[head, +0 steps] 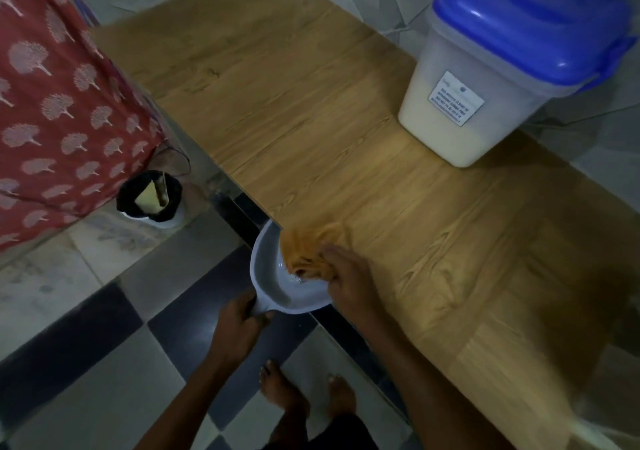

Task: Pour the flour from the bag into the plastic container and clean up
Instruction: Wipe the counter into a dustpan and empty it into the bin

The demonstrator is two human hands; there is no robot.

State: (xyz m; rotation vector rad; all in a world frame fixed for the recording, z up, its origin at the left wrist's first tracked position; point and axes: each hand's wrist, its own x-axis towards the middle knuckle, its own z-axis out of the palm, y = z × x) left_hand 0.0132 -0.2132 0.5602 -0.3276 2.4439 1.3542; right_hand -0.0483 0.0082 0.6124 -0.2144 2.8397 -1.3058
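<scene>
A clear plastic container (485, 103) with a blue lid, partly filled with pale flour, stands closed at the back right of the wooden table (311, 103). At the table's near left edge my right hand (346, 276) grips an orange cloth (304, 248) that hangs over the edge. Just below that edge my left hand (242, 321) holds a white dustpan (277, 276) by its handle, its scoop under the cloth. The flour bag (152, 195) appears to sit folded in a small bin on the floor.
A small black-lined bin (149, 200) stands on the tiled floor left of the table. A red patterned cloth (52, 103) hangs at the far left. My bare feet (304, 394) stand on the checkered tiles beside the table.
</scene>
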